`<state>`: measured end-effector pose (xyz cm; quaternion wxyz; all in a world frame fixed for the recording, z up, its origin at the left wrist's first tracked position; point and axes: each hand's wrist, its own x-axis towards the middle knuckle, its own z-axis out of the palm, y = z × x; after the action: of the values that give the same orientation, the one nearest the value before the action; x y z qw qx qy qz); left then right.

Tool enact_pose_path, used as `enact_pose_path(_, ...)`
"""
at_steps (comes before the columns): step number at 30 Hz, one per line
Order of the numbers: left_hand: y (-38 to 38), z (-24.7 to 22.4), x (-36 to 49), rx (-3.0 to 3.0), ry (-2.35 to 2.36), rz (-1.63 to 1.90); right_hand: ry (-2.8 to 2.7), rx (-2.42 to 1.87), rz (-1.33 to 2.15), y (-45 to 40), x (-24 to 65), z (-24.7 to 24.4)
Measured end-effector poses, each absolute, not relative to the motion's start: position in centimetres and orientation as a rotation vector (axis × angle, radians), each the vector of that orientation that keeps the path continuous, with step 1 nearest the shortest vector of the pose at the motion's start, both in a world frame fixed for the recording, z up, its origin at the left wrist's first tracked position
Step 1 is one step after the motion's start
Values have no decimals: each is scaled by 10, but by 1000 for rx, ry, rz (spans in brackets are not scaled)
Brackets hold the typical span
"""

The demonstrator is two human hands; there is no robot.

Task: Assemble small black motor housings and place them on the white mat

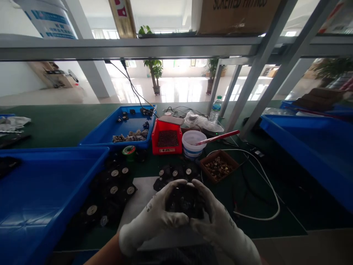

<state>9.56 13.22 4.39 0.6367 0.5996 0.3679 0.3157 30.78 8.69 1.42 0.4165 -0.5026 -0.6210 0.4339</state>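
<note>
Both my hands wear white gloves and are wrapped round one dark black part, held above a white sheet. My left hand grips its left side and my right hand its right side. Thumbs press at the near edge, fingertips at the far edge. Its exact kind is too dark to tell. Just beyond my fingers stand several black parts with round silver discs. More such black parts lie to the left of the sheet.
Blue trays stand at left, with another blue tray at right. A red bin of small pieces, a white tub with a red-handled brush, and a box of brass fittings sit ahead. A white cable loops at right.
</note>
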Motion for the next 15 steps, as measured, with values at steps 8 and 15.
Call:
enact_pose_path(8, 161, 25, 108, 1639, 967, 1024, -1717, -1780, 241, 117, 396, 42)
enact_pose_path(15, 169, -10, 94, 1891, 1149, 1241, -1909, -2242, 80, 164, 436, 67)
